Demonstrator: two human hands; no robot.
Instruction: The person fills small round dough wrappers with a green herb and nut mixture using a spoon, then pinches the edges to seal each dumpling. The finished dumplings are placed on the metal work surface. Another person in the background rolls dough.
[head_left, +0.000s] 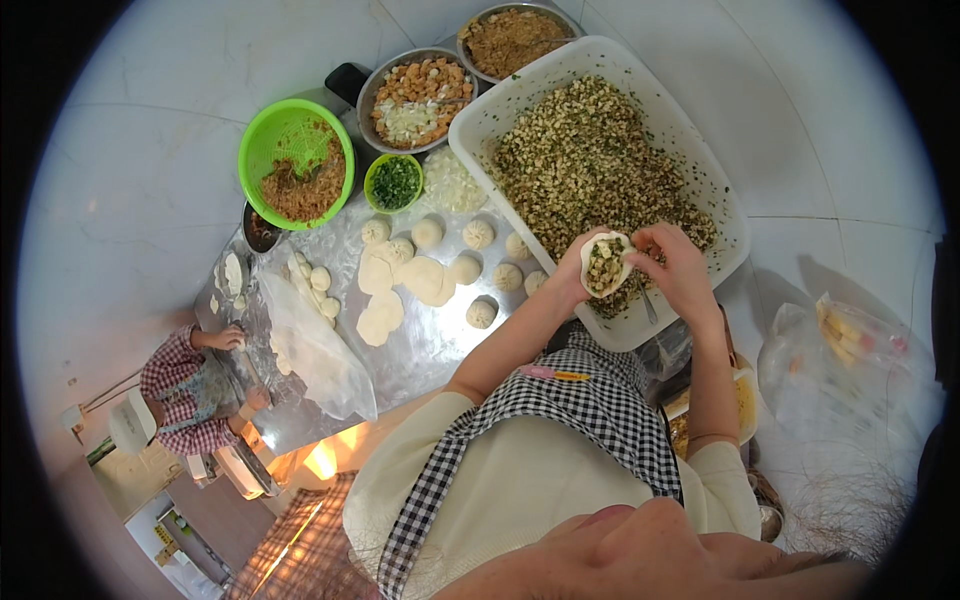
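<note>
Over the near edge of a white plastic tub (724, 161), my left hand (572, 271) cups a round dough wrapper (609, 291). Chopped filling (604, 264) sits in its middle. My right hand (673, 271) has its thumb and fingertips on the wrapper's right edge, seemingly pinching it. Below that hand a metal spoon (646, 301) rests in the tub, its other end hidden. The tub holds a large heap of diced filling (585, 150) flecked with green. Several pleated buns (478, 234) stand on the metal table (442, 341) to the left, beside flat dough wrappers (426, 280).
Behind the buns are a green basket (245, 161), metal bowls of filling (365, 112) (465, 56) and a small bowl of chopped greens (394, 182). A plastic sheet (330, 375) partly covers dough. At the far left, a co-worker (187, 390) holds a rolling pin (249, 367).
</note>
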